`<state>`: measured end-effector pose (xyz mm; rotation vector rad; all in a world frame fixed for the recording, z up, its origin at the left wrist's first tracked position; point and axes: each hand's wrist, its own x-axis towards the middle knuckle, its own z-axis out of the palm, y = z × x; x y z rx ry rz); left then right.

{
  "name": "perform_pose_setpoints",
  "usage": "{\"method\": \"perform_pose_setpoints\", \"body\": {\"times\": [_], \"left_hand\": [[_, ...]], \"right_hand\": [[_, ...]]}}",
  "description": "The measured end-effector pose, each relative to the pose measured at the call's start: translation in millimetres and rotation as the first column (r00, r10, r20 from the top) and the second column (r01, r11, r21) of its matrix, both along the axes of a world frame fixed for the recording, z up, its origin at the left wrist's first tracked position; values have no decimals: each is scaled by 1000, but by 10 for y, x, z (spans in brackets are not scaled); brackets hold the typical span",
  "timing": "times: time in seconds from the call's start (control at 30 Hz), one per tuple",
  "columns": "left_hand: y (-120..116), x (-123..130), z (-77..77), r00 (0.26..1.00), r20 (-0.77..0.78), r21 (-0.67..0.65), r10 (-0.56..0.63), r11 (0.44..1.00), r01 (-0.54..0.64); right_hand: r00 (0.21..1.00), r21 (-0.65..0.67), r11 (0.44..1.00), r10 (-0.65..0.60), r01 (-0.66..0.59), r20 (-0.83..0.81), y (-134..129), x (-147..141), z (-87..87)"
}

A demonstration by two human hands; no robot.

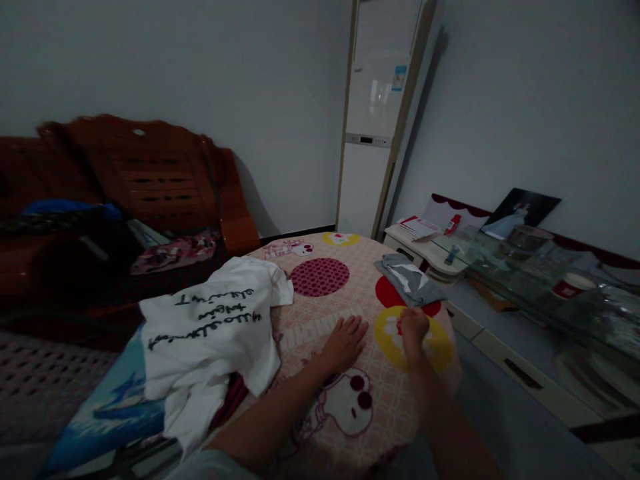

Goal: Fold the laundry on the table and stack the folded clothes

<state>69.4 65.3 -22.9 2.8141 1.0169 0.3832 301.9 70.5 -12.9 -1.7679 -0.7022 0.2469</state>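
My left hand (345, 343) lies palm down on the patterned tablecloth (367, 393) near the middle of the round table, its fingers stretched out. To its right, my right hand (415, 328) is closed over a yellow printed circle; whether anything is inside its curled fingers is hidden. Just beyond the right hand rests a grey folded garment (417, 283) with a white part on top. Left of my hands, a white T-shirt (210, 320) with dark handwriting-style print lies loosely spread, its lower part hanging over the table's left edge.
A wooden sofa (145, 180) with clothes on it stands at the left. Behind the table rises a tall white air conditioner (367, 193). On the right, a cabinet (505, 353) has a glass top holding a paper cup (573, 287) and a photo (520, 210).
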Motion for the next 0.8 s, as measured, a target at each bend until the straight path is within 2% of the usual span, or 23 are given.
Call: {"method": "perform_pose_setpoints", "body": {"times": [0.07, 0.13, 0.23, 0.3, 0.37, 0.53, 0.63, 0.8], "left_hand": [[-153, -127, 10, 1000, 15, 2, 10, 1000, -10], [-296, -247, 17, 999, 28, -6, 23, 1000, -22], [-483, -424, 33, 997, 50, -17, 62, 998, -61], [-587, -553, 44, 994, 54, -16, 98, 995, -97], [-674, -691, 56, 991, 40, -9, 128, 992, -127], [-839, -1001, 99, 982, -5, 46, 186, 981, -186], [-900, -1086, 120, 975, 10, 84, 220, 972, -220], [-908, -1102, 97, 964, 28, 84, 265, 960, -267]], "right_hand": [[989, -18, 993, 121, -120, 87, -104, -378, -4], [919, -91, 952, 306, -293, 249, -238, -752, -3], [664, -260, 817, 572, -515, 483, -465, -1191, -23], [532, -315, 753, 640, -577, 554, -593, -1360, -69], [455, -341, 729, 654, -594, 605, -684, -1434, -142], [347, -406, 735, 637, -543, 689, -797, -1414, -306], [311, -433, 733, 639, -525, 704, -848, -1403, -326], [293, -410, 751, 606, -518, 739, -876, -1419, -344]]}}
